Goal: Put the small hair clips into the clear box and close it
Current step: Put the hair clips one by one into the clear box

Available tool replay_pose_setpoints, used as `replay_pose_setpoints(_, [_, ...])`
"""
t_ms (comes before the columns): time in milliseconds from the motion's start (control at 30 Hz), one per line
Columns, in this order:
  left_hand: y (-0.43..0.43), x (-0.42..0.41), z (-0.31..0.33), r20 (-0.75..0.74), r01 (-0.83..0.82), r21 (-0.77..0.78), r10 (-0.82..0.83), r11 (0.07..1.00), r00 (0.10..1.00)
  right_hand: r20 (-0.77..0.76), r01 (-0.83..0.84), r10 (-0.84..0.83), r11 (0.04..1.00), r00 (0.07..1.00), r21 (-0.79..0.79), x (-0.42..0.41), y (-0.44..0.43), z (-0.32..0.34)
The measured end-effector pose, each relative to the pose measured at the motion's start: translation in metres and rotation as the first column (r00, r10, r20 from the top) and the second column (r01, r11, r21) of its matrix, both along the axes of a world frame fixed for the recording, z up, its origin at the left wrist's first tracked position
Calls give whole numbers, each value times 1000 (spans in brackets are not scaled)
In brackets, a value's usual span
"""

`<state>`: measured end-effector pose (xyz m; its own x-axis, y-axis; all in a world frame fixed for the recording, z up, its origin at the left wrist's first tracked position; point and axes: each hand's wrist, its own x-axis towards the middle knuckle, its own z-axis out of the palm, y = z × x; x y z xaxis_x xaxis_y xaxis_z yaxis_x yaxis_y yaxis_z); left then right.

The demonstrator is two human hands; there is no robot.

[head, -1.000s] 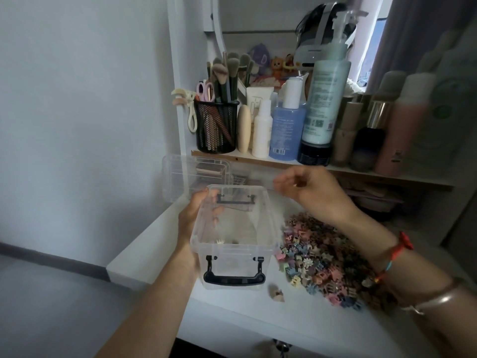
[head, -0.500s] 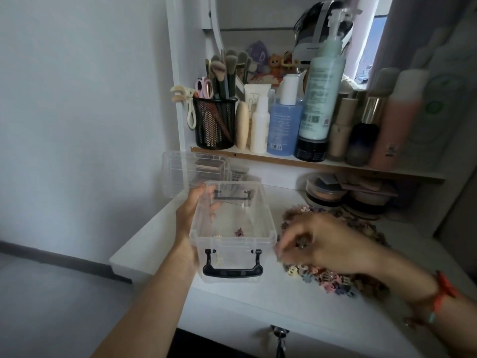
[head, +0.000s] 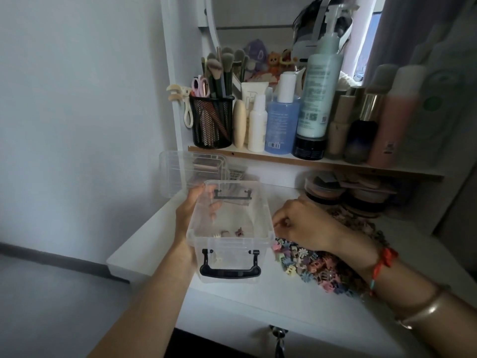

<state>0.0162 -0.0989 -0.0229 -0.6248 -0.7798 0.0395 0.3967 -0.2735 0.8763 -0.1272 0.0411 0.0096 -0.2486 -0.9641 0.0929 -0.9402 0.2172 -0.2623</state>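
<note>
Now: right hand back down at the pile

Clear box point(head: 229, 254): lidless on the table point(head: 258, 306), its left wall gripped by the left hand point(head: 187, 220). Only a few small hair clips point(head: 227, 232) lie inside.
Right hand point(head: 307, 223): has dropped from above the box to the pile point(head: 317, 264). Its fingers point(head: 281, 224) are curled, and whether they pinch a clip cannot be told.
Lid point(head: 180, 171): behind the box.
Filling has barely begun.

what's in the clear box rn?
A few small hair clips lie in the clear box, near its front wall. The left hand gripping its left side shows through the plastic; anything behind it is hidden.
</note>
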Motion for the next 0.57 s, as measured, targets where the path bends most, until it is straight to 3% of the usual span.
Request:
replay_pose_setpoints(167, [1, 3, 1, 59, 99, 35, -101, 994, 993, -78, 16, -13, 999, 997, 43, 8, 1, 2])
replay_pose_setpoints(367, [6, 3, 5, 114, 10, 56, -17, 998, 993, -324, -22, 38, 998, 945, 51, 24, 7, 10])
replay_pose_setpoints(501, [6, 3, 5, 96, -29, 61, 23, 998, 995, -277, -17, 32, 998, 960, 56, 23, 9, 8])
replay_pose_setpoints(567, [5, 2, 5, 103, -35, 38, 31, 999, 994, -215, 11, -32, 995, 976, -97, 14, 6, 7])
